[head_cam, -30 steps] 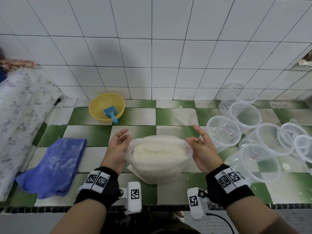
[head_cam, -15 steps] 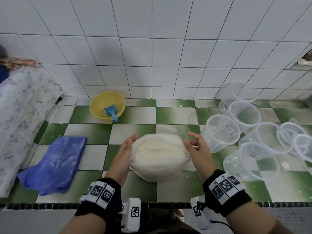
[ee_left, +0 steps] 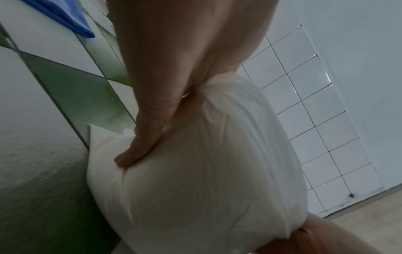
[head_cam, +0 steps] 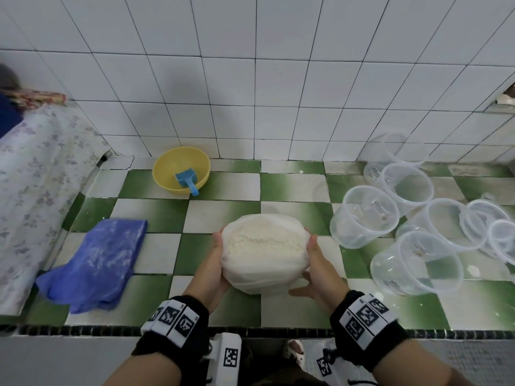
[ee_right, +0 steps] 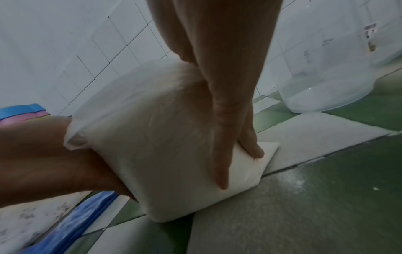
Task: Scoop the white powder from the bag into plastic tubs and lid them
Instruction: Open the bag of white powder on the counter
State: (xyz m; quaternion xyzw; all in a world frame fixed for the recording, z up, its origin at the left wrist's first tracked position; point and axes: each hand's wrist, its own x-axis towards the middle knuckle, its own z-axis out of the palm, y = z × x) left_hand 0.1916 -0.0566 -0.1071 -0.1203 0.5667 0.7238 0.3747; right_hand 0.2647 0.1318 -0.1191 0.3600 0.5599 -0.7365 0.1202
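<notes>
The open plastic bag of white powder (head_cam: 264,252) stands on the green-and-white tiled counter (head_cam: 223,213), near its front edge. My left hand (head_cam: 214,263) presses flat on the bag's left side and my right hand (head_cam: 317,263) on its right side. In the left wrist view the fingers (ee_left: 152,128) lie straight and dent the bag (ee_left: 206,180). In the right wrist view my right fingers (ee_right: 228,111) run straight down the bag (ee_right: 152,146). Several clear plastic tubs (head_cam: 365,215) stand to the right without lids. A blue scoop (head_cam: 188,179) lies in a yellow bowl (head_cam: 167,162) at the back.
A blue cloth (head_cam: 94,260) dusted with powder lies at the left front. A flowered cover (head_cam: 33,190) borders the counter on the left, and a white tiled wall (head_cam: 250,93) stands behind. The nearest tub (ee_right: 326,77) is close to my right hand.
Both hands have left the bag's rim and closed in flat against its sides. The bag's mouth has drawn narrower.
</notes>
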